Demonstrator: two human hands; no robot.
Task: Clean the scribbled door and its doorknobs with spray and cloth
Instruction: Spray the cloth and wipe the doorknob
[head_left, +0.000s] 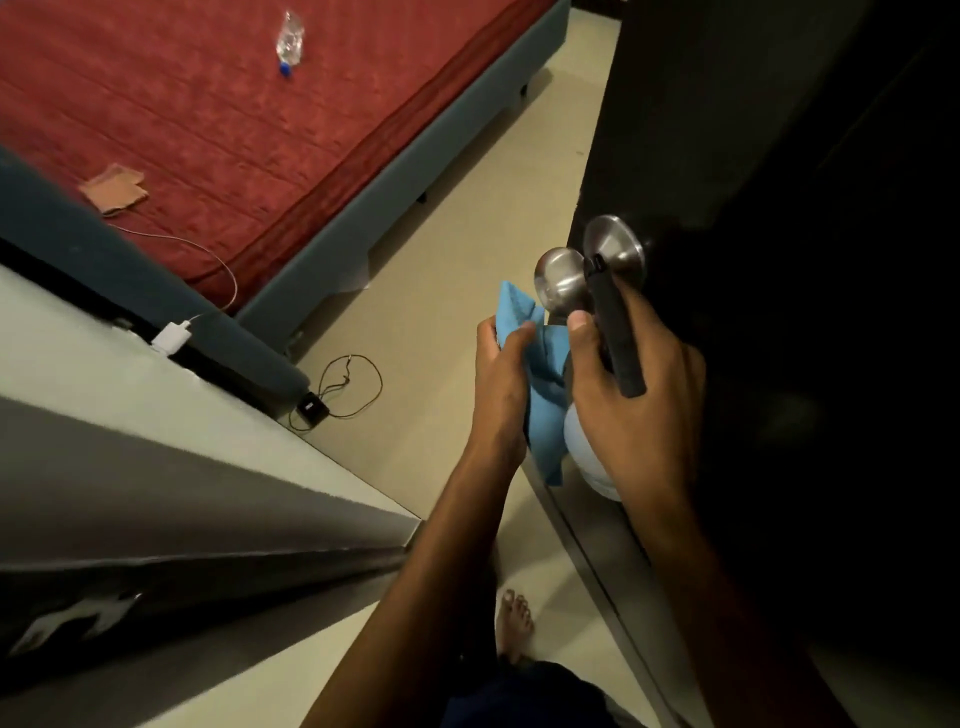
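Note:
A dark door (779, 182) stands ajar on the right, edge toward me, with a round steel doorknob (561, 280) and its plate (615, 249) near the edge. My left hand (501, 374) grips a blue cloth (543, 384) just below and left of the knob. My right hand (634, 384) holds a spray bottle with a black trigger head (615, 338) and a pale body (587, 457), its nozzle pointing at the knob. The door is too dark to show any scribbles.
A bed with a red mattress (208, 130) fills the upper left, with a plastic bottle (290, 44) and a cardboard piece (114, 189) on it. A charger (171, 336) and cables (348, 384) lie near the beige floor. A wall ledge (156, 467) runs along the left. My bare foot (514, 623) stands below.

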